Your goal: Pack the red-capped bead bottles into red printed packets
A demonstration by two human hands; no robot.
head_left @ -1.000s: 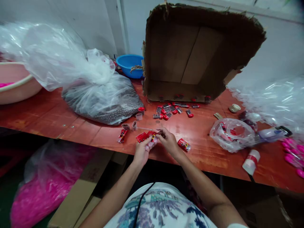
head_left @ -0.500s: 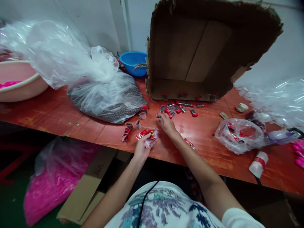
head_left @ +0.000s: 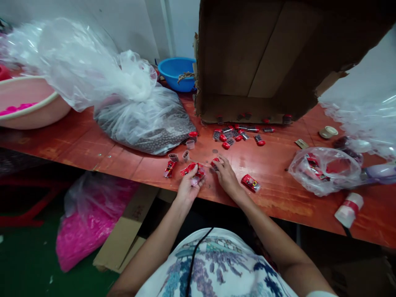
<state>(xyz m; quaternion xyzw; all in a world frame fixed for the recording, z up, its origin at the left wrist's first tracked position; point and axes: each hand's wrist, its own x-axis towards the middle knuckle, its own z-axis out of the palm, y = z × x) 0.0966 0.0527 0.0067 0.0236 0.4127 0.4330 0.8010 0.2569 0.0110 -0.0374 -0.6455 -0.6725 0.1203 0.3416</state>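
My left hand (head_left: 189, 185) is closed on red printed wrappers (head_left: 192, 169) with clear plastic, near the table's front edge. Just right of it, the fingers of my right hand (head_left: 227, 177) pinch a small red-capped container (head_left: 214, 162). Several more red-capped containers of dark beads (head_left: 229, 142) lie beyond my hands. An open clear cup (head_left: 190, 144) and two small containers with dark contents (head_left: 173, 157) stand to the left. One red packet (head_left: 169, 169) lies left of my left hand, another (head_left: 250, 182) right of my right hand.
A large open cardboard box (head_left: 241, 53) stands at the back, a blue basin (head_left: 177, 74) beside it. A big clear bag of dark beads (head_left: 148, 123) lies left. On the right are a bag of red packets (head_left: 324, 171) and a white roll (head_left: 349, 209).
My right hand has drawn back from the containers toward my left hand, with a red-capped container in its fingers. The whole view has shifted slightly.
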